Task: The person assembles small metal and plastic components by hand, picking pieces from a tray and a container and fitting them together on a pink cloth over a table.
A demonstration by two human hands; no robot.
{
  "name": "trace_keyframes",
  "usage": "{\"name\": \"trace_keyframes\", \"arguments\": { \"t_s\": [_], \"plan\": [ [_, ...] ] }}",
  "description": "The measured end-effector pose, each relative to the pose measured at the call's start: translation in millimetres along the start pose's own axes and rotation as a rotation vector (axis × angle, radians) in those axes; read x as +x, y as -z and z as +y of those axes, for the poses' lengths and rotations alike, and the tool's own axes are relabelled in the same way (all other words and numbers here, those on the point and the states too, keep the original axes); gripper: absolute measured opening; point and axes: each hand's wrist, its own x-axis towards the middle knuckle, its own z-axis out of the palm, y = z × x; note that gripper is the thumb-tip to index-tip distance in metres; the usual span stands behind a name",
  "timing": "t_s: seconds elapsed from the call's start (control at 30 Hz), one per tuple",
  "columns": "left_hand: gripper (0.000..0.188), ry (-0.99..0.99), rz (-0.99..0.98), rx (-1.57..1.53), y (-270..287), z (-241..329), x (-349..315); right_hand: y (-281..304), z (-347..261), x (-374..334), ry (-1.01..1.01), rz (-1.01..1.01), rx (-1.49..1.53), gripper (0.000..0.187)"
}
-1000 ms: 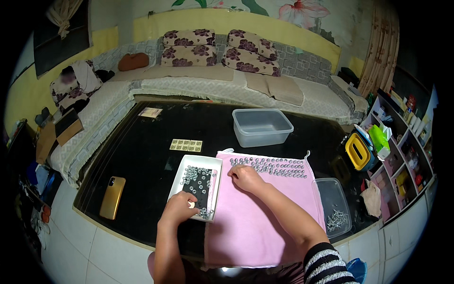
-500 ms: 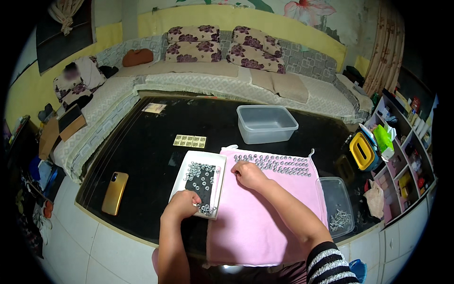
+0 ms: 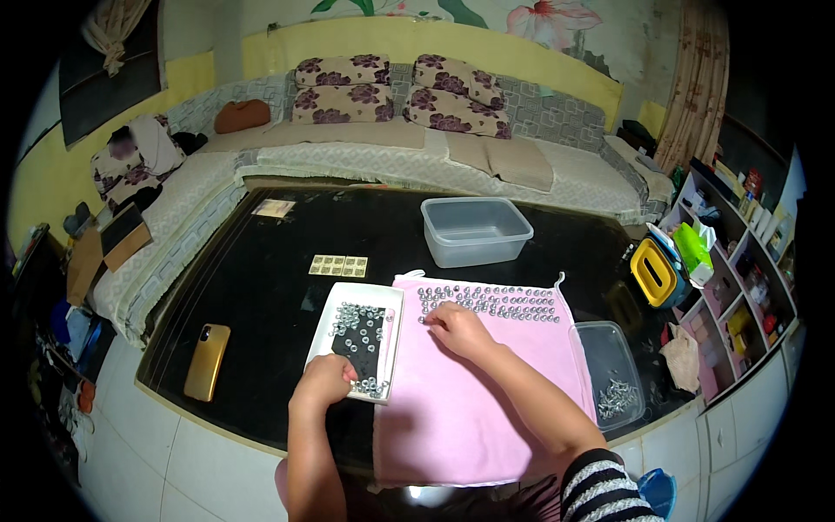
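Rows of metal pieces [image 3: 503, 310] on the pink cloth [image 3: 478, 400] could be skewed if the fabric is dragged by the right hand [image 3: 455, 329]. Whether anything is gripped by its curled fingers, or by those of the left hand [image 3: 326, 380] over the white tray [image 3: 323, 329], cannot be told. The counter [image 3: 261, 270] beyond is partly occupied by a clear tub [image 3: 477, 252].

The left hand [image 3: 325, 380] hides the near left corner of the white tray [image 3: 323, 320]; the right hand's grip [image 3: 461, 332] is unclear.

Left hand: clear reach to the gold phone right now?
Likely yes: the gold phone lies on the black tabletop left of the left hand, and nothing visible stands between them.
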Motion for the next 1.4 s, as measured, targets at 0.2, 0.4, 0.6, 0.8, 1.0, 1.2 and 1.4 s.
{"name": "trace_keyframes", "arguments": {
  "t_s": [0.2, 0.4, 0.6, 0.8, 1.0, 1.2, 1.4],
  "plan": [
    [0.016, -0.035, 0.359, -0.2, 6.8, 11.6, -3.3, 62.7, 8.1, -82.3, -0.19, 0.088, 0.062, 0.012],
    [0.015, -0.131, 0.086, -0.679, 1.1, 26.7, -8.0, 145.8, 43.4, -164.0, -0.483, 0.241, -0.107, 0.013],
    [0.017, -0.21, -0.066, -0.956, -20.4, 64.0, -10.1, 194.3, 89.1, -247.4, -0.745, 0.245, -0.279, 0.017],
    [0.02, -0.215, -0.21, -0.991, -56.1, 80.7, -10.4, 190.3, 109.2, -265.0, -0.675, 0.2, -0.459, 0.019],
    [0.016, -0.194, -0.362, -1.178, -92.9, 85.0, -8.5, 182.7, 104.0, -247.7, -0.526, 0.245, -0.591, 0.012],
    [0.016, -0.136, -0.428, -1.242, -98.7, 95.0, -11.0, 123.7, 47.7, -196.8, -0.616, 0.489, 0.283, 0.01],
    [0.018, -0.111, -0.413, -1.302, -102.4, 93.8, -12.1, 34.5, 5.8, -145.8, -0.462, 0.401, 1.176, 0.009]
  ]
}}
